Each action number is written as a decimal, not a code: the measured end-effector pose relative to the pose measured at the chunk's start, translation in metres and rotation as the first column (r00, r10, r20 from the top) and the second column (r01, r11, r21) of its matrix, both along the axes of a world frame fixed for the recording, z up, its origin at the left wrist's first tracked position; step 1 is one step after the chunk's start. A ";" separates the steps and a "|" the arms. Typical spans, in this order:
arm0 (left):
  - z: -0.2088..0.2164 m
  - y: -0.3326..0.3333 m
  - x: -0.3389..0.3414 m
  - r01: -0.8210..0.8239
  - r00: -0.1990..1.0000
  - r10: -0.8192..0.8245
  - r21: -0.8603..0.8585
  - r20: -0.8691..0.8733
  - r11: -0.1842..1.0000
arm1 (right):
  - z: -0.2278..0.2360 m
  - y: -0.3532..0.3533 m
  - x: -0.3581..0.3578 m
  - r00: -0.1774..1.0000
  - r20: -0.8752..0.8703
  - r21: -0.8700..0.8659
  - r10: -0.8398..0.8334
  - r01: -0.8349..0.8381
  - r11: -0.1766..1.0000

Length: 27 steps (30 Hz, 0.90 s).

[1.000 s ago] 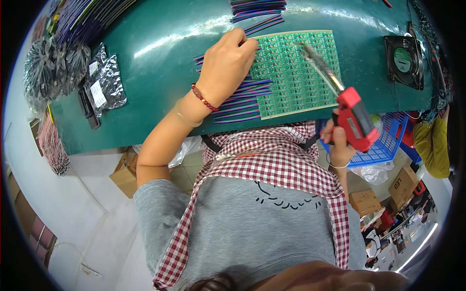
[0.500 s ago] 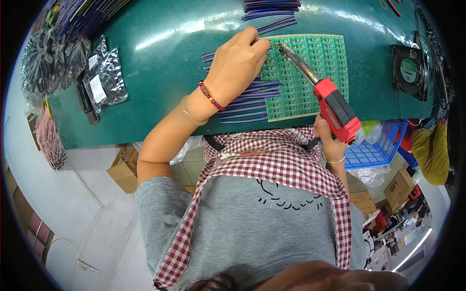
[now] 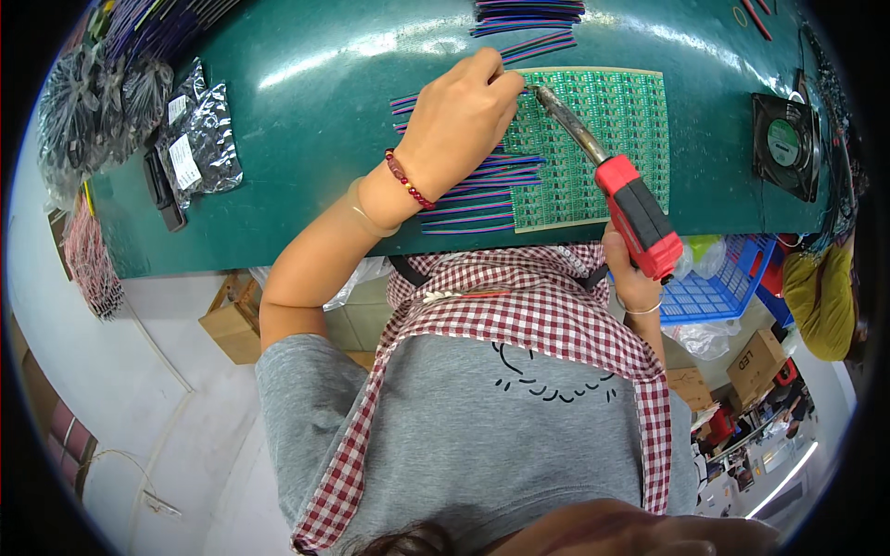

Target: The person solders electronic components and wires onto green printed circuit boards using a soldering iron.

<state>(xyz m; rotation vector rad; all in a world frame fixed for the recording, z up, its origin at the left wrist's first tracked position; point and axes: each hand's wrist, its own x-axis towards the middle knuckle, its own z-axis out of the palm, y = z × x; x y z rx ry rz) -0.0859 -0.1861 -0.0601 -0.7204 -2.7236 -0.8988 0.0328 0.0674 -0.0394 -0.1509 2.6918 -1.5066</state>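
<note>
Board (image 3: 603, 153): green, near-rectangular panel lying flat on the green table (image 3: 324, 111), close to the edge by the person's body. Its face carries closely repeated rows of small components and pale solder marks; a plain, pale strip runs along the top and bottom edges. Individual joints are too small to assess.

Wires (image 3: 468, 225): thin, dark strips with blue and pink strands, laid roughly side by side at the board's left. Several ends overlap the board's left margin; part of the row is hidden under the left hand.

Soldering iron (image 3: 642, 213): red body with black grip panels and a metal barrel, darkened and stained toward the tip. It slants over the board, tip at the upper left portion, just beside the left fingertips. Contact of tip with board cannot be determined.

Left hand (image 3: 464, 119): fingers bent and drawn together at the board's upper left corner; what they pinch, if anything, is hidden.

Right hand (image 3: 630, 271): wrapped around the handle of the soldering iron, partly concealed behind it.

Surroundings: a black fan (image 3: 784, 145) stands on the table, well apart at right.
</note>
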 end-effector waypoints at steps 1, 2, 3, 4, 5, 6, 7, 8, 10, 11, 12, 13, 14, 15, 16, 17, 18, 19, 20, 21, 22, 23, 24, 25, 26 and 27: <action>0.001 0.000 0.000 -0.002 1.000 0.002 -0.001 0.002 1.000 | 0.000 0.001 0.000 1.000 0.000 0.000 0.002 -0.002 1.000; 0.002 0.001 0.000 -0.003 1.000 0.003 -0.002 0.005 1.000 | 0.000 0.001 0.002 0.999 0.040 -0.017 -0.019 0.020 1.000; 0.001 0.001 0.000 -0.006 1.000 0.006 -0.002 0.005 1.000 | -0.001 0.002 0.004 0.996 0.080 -0.035 -0.039 0.042 0.998; 0.001 0.001 0.000 -0.005 1.000 0.005 0.003 0.001 1.000 | -0.004 0.006 0.008 0.996 0.081 -0.035 -0.037 0.040 0.999; 0.000 0.001 0.000 -0.003 1.000 0.003 0.008 -0.003 1.000 | -0.009 0.012 0.013 0.996 0.080 -0.038 -0.044 0.047 0.998; 0.000 0.001 0.000 -0.004 1.000 0.004 0.009 -0.003 1.000 | -0.011 0.015 0.016 0.995 0.080 -0.040 -0.052 0.055 0.998; 0.001 0.001 0.000 -0.002 1.000 0.002 0.006 -0.007 1.000 | -0.011 0.015 0.017 0.995 0.080 -0.038 -0.051 0.054 0.998; 0.001 0.001 -0.001 -0.001 1.000 0.001 0.003 -0.010 1.000 | -0.011 0.013 0.018 0.996 0.069 -0.081 -0.050 0.056 0.995; 0.002 0.001 -0.001 -0.002 1.000 0.002 -0.002 -0.010 1.000 | -0.009 0.011 0.018 0.997 0.056 -0.123 -0.050 0.057 0.991; 0.002 0.001 -0.001 -0.003 1.000 0.003 -0.008 -0.009 1.000 | -0.007 0.009 0.018 0.993 0.103 -0.170 -0.060 0.077 0.983; 0.002 0.001 -0.001 -0.004 1.000 0.003 -0.008 -0.009 1.000 | -0.006 0.008 0.018 0.986 0.150 -0.216 -0.066 0.098 0.972; 0.002 0.001 -0.001 -0.004 1.000 0.004 -0.010 -0.010 1.000 | -0.007 0.008 0.018 0.987 0.150 -0.216 -0.065 0.097 0.972; 0.001 0.001 -0.001 -0.005 1.000 0.004 -0.011 -0.010 1.000 | -0.009 0.009 0.018 0.986 0.155 -0.196 -0.054 0.085 0.977; 0.002 0.001 -0.001 -0.004 1.000 0.004 -0.010 -0.009 1.000 | -0.010 0.009 0.018 0.986 0.161 -0.174 -0.045 0.073 0.982; 0.003 0.001 -0.001 -0.006 1.000 0.006 -0.016 -0.006 1.000 | -0.010 0.010 0.018 0.986 0.161 -0.172 -0.046 0.074 0.982; 0.003 0.001 -0.001 -0.007 1.000 0.007 -0.023 -0.002 1.000 | -0.011 0.010 0.018 0.988 0.149 -0.159 -0.026 0.050 0.986; 0.003 0.001 -0.001 -0.007 1.000 0.007 -0.023 -0.002 1.000 | -0.011 0.010 0.018 0.991 0.136 -0.147 -0.006 0.026 0.989; 0.003 0.001 -0.001 -0.006 1.000 0.006 -0.022 0.000 1.000 | -0.011 0.009 0.018 0.991 0.136 -0.147 -0.006 0.026 0.989; 0.003 0.001 -0.001 -0.005 1.000 0.005 -0.021 0.001 1.000 | -0.010 0.006 0.019 0.991 0.126 -0.139 -0.044 0.061 0.988; 0.003 0.001 -0.001 -0.006 1.000 0.006 -0.020 0.001 1.000 | -0.010 0.004 0.019 0.990 0.116 -0.131 -0.080 0.095 0.987; 0.003 0.001 -0.002 -0.005 1.000 0.005 -0.016 -0.004 1.000 | -0.011 0.006 0.020 0.990 0.116 -0.131 -0.080 0.095 0.987; 0.003 0.000 -0.002 -0.003 1.000 0.003 -0.012 -0.010 1.000 | -0.013 0.009 0.020 0.993 0.106 -0.118 -0.049 0.061 0.991; 0.004 0.000 -0.001 -0.005 1.000 0.005 -0.012 -0.010 1.000 | -0.015 0.012 0.020 0.995 0.096 -0.106 -0.017 0.027 0.994; 0.005 0.000 -0.001 -0.005 1.000 0.004 -0.013 -0.006 1.000 | -0.016 0.014 0.021 0.995 0.096 -0.106 -0.016 0.026 0.994; 0.005 0.000 -0.001 -0.005 1.000 0.004 -0.014 -0.002 1.000 | -0.018 0.015 0.022 0.991 0.118 -0.039 -0.060 0.065 0.997; 0.004 0.000 -0.001 -0.005 1.000 0.005 -0.014 -0.003 1.000 | -0.019 0.016 0.022 0.985 0.135 0.028 -0.107 0.104 0.994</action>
